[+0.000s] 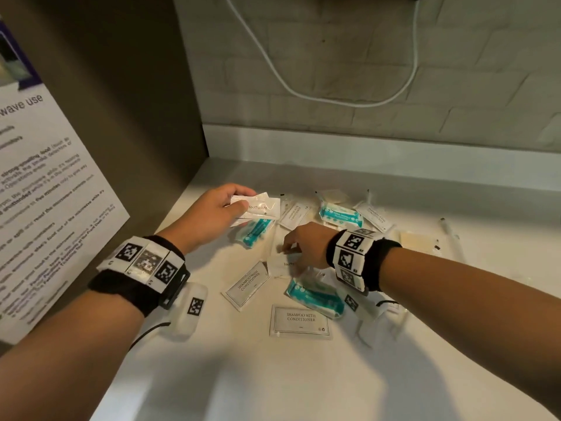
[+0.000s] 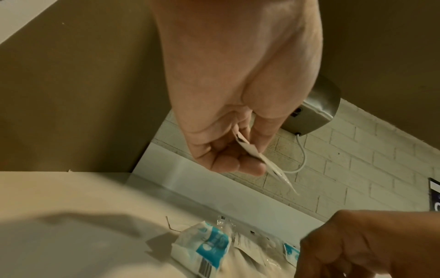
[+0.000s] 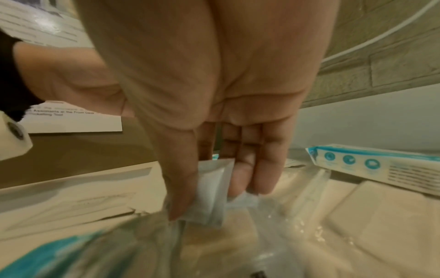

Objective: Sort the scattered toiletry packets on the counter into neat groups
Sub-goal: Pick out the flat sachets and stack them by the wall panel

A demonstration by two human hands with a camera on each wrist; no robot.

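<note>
My left hand (image 1: 224, 208) holds a small stack of white toothpaste packets (image 1: 258, 208) above the counter's left part, pinched between thumb and fingers (image 2: 238, 159). My right hand (image 1: 299, 250) reaches into the middle of the pile, and its thumb and fingers pinch another white toothpaste packet (image 3: 214, 190) that stands on edge on the counter. Around it lie white shampoo-with-conditioner sachets (image 1: 300, 320) and teal-and-white packets (image 1: 315, 297).
The pale counter (image 1: 273, 384) ends at a brown side panel (image 1: 121, 86) on the left with a printed notice (image 1: 45, 208). A brick wall (image 1: 394, 71) with a hanging white cable (image 1: 334, 100) is behind. Clear-wrapped items (image 1: 416, 241) lie at the right.
</note>
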